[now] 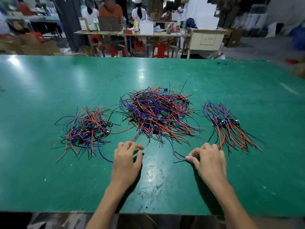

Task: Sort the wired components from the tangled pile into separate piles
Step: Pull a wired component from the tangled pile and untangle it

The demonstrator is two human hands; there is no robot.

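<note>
Resting on the green tabletop (49, 162), the left hand (126, 160) has loosely spread fingers and holds nothing. The right hand (208, 160) curls its fingers round a small wired component (181, 158) whose black wires trail leftward from its thumb. Beyond both hands lies the big tangled pile of red, blue and black wired boards (156, 113), between a smaller messy left pile (87, 129) and a neatly aligned right pile (227, 124).
</note>
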